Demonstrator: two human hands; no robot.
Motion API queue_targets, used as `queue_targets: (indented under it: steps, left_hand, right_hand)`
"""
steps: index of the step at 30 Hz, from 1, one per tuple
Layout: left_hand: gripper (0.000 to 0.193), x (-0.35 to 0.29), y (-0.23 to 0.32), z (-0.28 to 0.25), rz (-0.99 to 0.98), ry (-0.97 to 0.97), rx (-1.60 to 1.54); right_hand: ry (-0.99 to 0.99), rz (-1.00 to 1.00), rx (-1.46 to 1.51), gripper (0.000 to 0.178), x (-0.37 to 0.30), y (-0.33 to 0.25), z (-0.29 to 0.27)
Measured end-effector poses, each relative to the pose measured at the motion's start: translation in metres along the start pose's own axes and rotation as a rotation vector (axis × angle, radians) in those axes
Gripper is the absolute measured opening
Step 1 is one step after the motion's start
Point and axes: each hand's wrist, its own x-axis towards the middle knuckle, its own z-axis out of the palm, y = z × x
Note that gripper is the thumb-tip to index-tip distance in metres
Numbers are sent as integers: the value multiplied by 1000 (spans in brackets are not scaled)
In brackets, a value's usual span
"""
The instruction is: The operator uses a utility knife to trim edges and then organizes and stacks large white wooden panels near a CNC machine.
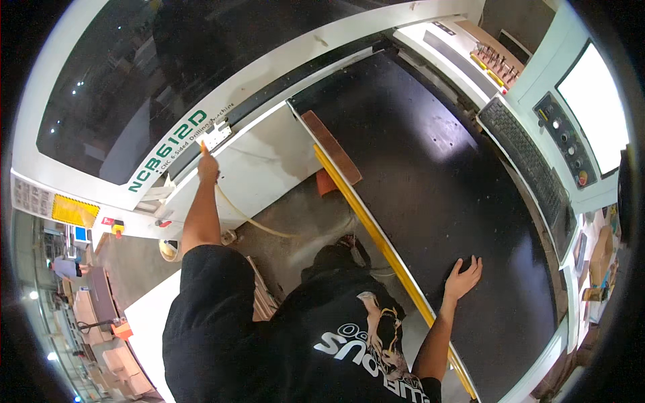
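Note:
My left arm reaches out to the front of a large white machine point(269, 141) with a dark window. There my left hand point(208, 164) has one finger stretched up against the edge of a small white bracket plate point(216, 136). Its other fingers look folded and are partly hidden, and I see nothing held in them. On the right, my right hand point(463, 279) rests on a black tabletop point(416, 195), fingers spread. Along the table's near edge runs a yellow strip point(376, 232) beside a pale metal edge. A brown block point(331, 148) lies at that edge, near the machine.
Right of the tabletop stand a black keyboard point(527, 168), a control panel with knobs point(564, 138) and a bright screen point(594, 101). A thin yellowish hose point(252, 220) trails over the floor. Stacked boards point(263, 295) are close by my left side. Far left, another person point(65, 267) stands.

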Motion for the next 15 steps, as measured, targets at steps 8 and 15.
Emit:
queue_targets:
  steps: [8, 15]
  left_hand:
    - [83, 6, -68, -59, -587, 304, -778]
    - [67, -43, 28, 38, 49, -269, -499]
  right_hand:
    - [8, 68, 42, 47, 4, -3, -2]
    - [-39, 120, -7, 53, 7, -5, -2]
